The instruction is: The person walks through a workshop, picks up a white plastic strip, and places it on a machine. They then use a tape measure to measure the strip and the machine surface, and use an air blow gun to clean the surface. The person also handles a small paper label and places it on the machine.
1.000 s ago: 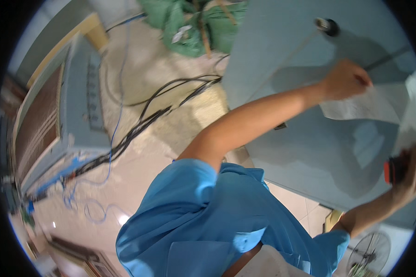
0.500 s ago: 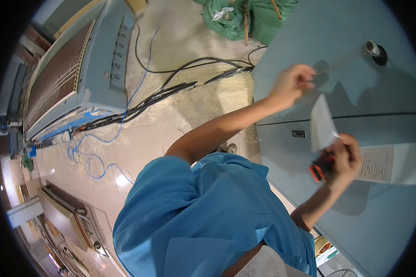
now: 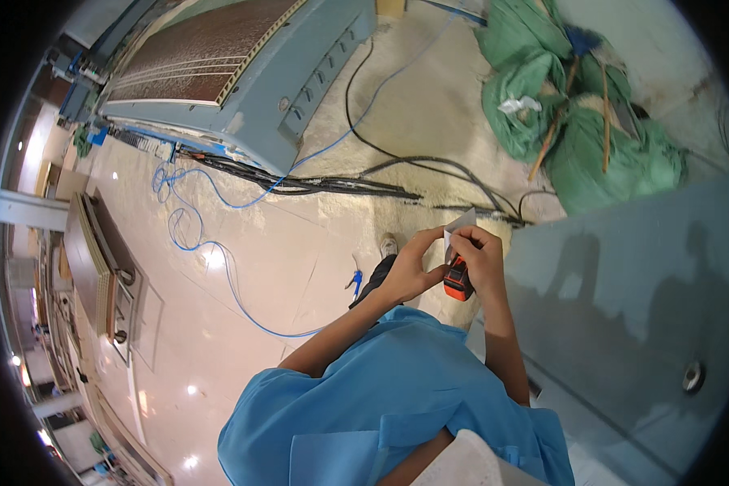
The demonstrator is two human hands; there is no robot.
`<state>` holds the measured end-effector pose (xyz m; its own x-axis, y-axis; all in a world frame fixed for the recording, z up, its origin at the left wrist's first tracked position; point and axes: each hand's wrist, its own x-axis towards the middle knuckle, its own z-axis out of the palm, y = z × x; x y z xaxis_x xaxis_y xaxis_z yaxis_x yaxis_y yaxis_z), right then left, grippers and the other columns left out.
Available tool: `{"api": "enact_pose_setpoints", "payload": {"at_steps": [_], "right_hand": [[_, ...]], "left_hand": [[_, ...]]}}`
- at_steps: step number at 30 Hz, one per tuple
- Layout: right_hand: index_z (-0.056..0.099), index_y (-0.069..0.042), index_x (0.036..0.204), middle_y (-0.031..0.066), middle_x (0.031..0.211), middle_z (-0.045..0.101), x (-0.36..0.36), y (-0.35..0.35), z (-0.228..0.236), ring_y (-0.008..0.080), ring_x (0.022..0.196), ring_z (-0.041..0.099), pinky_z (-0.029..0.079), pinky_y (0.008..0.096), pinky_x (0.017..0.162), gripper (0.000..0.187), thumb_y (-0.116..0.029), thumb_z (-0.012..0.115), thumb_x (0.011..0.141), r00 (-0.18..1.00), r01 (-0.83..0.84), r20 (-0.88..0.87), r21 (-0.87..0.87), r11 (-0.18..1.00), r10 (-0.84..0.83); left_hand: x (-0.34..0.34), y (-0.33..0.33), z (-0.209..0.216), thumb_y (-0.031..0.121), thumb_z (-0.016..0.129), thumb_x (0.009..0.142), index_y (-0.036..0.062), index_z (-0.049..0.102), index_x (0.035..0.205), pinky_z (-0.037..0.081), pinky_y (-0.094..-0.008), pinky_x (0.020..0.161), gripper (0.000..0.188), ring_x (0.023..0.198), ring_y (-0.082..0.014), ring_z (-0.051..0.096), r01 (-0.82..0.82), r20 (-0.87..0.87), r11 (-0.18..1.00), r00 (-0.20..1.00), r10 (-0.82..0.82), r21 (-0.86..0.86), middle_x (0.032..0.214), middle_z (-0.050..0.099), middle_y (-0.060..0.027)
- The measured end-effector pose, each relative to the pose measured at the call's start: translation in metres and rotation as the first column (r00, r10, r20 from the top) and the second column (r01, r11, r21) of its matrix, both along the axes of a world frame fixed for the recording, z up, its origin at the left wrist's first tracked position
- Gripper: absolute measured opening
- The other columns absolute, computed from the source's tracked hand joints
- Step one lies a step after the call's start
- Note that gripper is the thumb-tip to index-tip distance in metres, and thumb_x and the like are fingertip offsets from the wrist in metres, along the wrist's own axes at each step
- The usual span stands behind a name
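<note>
In front of my blue shirt, my two hands meet near the corner of a grey-blue cabinet. My left hand (image 3: 415, 266) has its fingers closed at the near left edge of a small folded white paper (image 3: 460, 222). My right hand (image 3: 480, 253) pinches that same paper from the other side. Beneath its fingers it also grips a compact black-and-orange block (image 3: 458, 280), which looks like a tape measure. The palm hides part of it.
The grey-blue cabinet (image 3: 624, 267) with a round metal knob (image 3: 692, 377) stands at right. Green sacks (image 3: 599, 154) lean at the far right. Black cables (image 3: 300, 185) and a blue hose (image 3: 235, 275) cross the floor. A large machine (image 3: 251, 113) stands at far left, a panel cart (image 3: 93, 259) nearer.
Both hands have moved left, away from the cabinet front, and come together at the paper. My left hand has left the thin line by the knob. The view has turned left.
</note>
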<state>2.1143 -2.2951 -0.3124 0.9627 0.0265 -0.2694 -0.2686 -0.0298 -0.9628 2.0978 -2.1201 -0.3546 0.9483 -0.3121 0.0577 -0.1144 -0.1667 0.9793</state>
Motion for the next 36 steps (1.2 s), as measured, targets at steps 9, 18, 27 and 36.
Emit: {"api": "enact_pose_setpoints", "payload": {"at_steps": [9,18,27,36], "right_hand": [[0.077,0.001,0.099,-0.0006,0.073,0.063,0.215,0.066,0.004,0.0069,0.065,0.056,0.042,0.0242,0.060,0.035,-0.034,0.071,0.100,0.977,-0.199,-0.059,0.076,0.977,0.204],[0.071,0.002,0.098,0.0054,0.068,0.064,0.414,0.059,-0.047,0.0187,0.055,0.064,0.051,0.0309,0.050,0.035,-0.032,0.063,0.104,0.934,0.038,-0.324,0.504,0.863,0.148],[0.068,-0.006,0.094,0.0093,0.071,0.067,0.710,0.048,-0.129,0.0288,0.062,0.067,0.058,0.0420,0.061,0.037,-0.042,0.071,0.094,0.704,0.404,-0.670,0.650,0.644,0.234],[0.062,-0.014,0.086,0.0046,0.075,0.064,0.922,0.111,-0.131,0.0219,0.068,0.066,0.056,0.0369,0.062,0.037,-0.046,0.080,0.089,0.752,0.126,-0.560,0.640,0.758,0.348]], "left_hand": [[0.206,0.073,0.007,0.002,0.068,0.096,-0.0028,0.065,0.132,0.052,-0.0315,0.097,0.036,0.108,-0.0157,0.067,-0.185,-0.348,0.924,0.935,0.061,-0.335,0.120,0.072,-0.0088],[0.437,0.141,-0.003,0.003,0.072,0.091,-0.0042,0.066,0.122,0.053,-0.0328,0.091,0.032,0.100,-0.0173,0.070,-0.569,-0.463,0.770,0.787,0.407,-0.289,0.113,0.075,-0.0119],[0.661,0.172,0.014,0.003,0.073,0.093,0.0107,0.067,0.121,0.055,-0.0336,0.090,0.030,0.104,-0.0168,0.069,-0.828,-0.551,0.468,0.557,0.622,-0.308,0.116,0.073,-0.0051],[0.763,0.200,0.017,0.001,0.070,0.094,0.0088,0.067,0.120,0.054,-0.0327,0.092,0.027,0.105,-0.0153,0.070,-0.881,-0.562,0.184,0.427,0.709,-0.437,0.116,0.074,-0.0043]]}}
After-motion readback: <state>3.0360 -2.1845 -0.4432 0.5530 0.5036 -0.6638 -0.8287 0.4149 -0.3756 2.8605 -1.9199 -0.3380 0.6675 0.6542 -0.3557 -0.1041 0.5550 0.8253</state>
